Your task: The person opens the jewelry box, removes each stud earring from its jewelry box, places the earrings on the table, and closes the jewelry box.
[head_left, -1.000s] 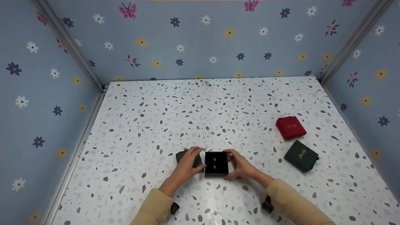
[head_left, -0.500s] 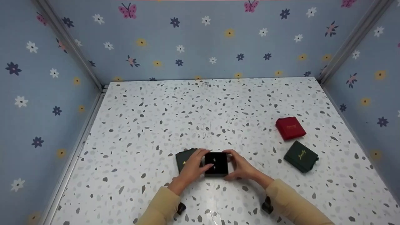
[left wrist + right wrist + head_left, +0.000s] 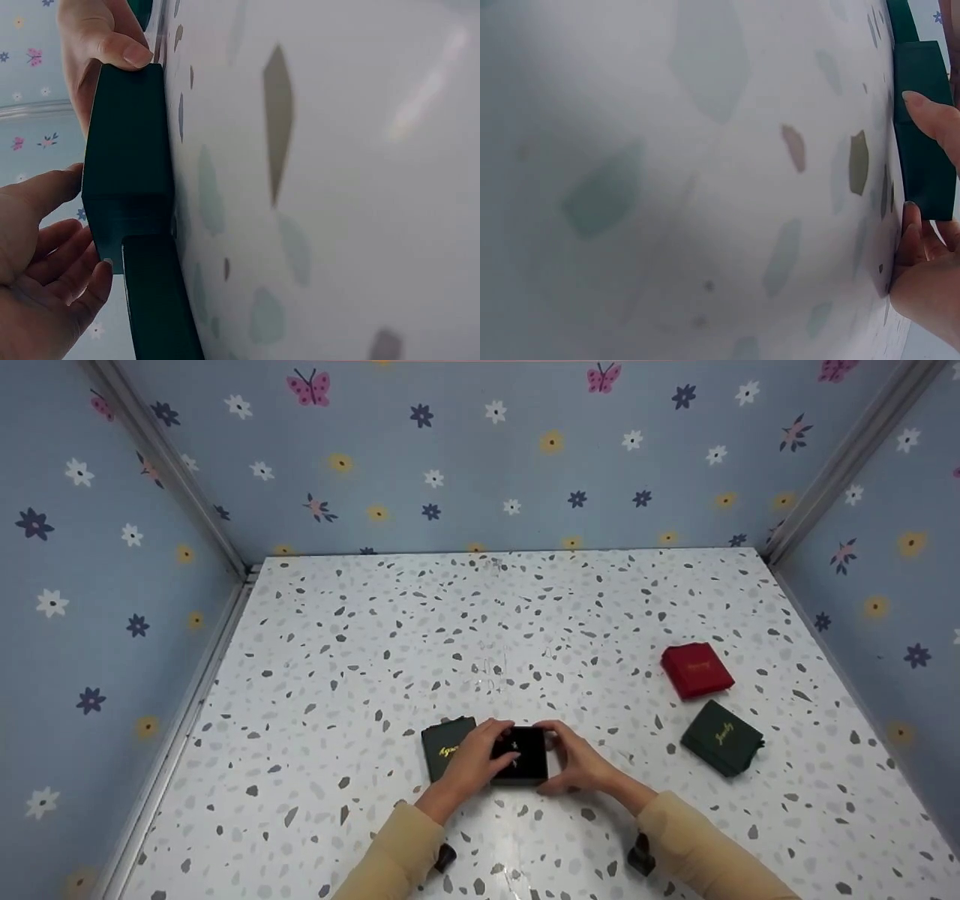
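Observation:
A jewelry box (image 3: 534, 761) stands uncovered, with a black inner pad and small silvery pieces (image 3: 515, 745) like earrings in it. My right hand (image 3: 581, 759) holds the box by its right side, thumb at the near corner and fingers at the far one. Over the left side of the box is my left hand (image 3: 474, 756), its thumb above the pad by the silvery pieces, its fingers at the far left corner. In the left wrist view the box's dark green side (image 3: 127, 142) shows, with the left fingers loosely bent beside it. A dark green lid (image 3: 441, 746) with gold lettering lies left of the box, partly hidden by the left hand.
To the right on the speckled white table (image 3: 480, 615) lie a red box (image 3: 697, 670) and, nearer, another dark green box (image 3: 723, 737) with gold lettering. Flower-patterned panels (image 3: 495, 457) stand at the back and both sides.
My left hand has moved right, off the green lid and over the left side of the box, uncovering the lid's gold lettering. The right hand and the box have stayed in place.

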Demonstrator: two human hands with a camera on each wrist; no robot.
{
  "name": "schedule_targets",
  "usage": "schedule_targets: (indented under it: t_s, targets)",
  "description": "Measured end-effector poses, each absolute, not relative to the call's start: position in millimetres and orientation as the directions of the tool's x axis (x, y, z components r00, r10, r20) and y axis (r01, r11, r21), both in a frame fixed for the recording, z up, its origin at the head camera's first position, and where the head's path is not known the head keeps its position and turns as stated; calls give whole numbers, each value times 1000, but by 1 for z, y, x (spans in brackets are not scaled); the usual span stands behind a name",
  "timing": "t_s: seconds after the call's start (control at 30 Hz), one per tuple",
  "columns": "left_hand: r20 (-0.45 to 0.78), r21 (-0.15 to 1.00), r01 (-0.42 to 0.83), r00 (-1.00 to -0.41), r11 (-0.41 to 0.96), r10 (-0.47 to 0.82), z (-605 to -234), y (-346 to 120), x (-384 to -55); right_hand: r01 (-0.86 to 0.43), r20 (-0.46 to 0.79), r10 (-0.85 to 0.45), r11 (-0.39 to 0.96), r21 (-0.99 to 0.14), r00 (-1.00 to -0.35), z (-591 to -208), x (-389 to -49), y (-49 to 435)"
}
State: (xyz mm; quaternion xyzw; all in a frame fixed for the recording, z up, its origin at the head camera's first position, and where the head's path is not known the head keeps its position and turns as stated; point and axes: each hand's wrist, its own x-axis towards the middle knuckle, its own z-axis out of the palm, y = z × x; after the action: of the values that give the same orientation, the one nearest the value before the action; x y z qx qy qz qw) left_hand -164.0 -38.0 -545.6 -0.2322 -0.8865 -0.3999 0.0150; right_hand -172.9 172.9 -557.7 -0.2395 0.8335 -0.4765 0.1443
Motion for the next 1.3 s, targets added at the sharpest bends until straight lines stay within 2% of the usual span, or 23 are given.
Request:
schedule_targets:
  t_s: [0.27, 0.67, 0.97, 1.3]
  targets:
    - [224, 675, 446, -883, 587, 413, -548, -35, -167, -263, -6, -540, 420, -868, -841, -568, -176, 177]
    - [208, 564, 477, -872, 674, 443, -550, -29, -171, -240, -19, -537, 408, -881, -844, -567, -176, 176]
    - [184, 520, 483, -869, 704, 460, -551, -28, -174, -242, -33, -531, 439, -865, -847, -568, -175, 176]
    - [186, 520, 486, -867, 703, 462, -551, -26, -178, -251, -5, -553, 386, -888, -833, -534, -165, 168]
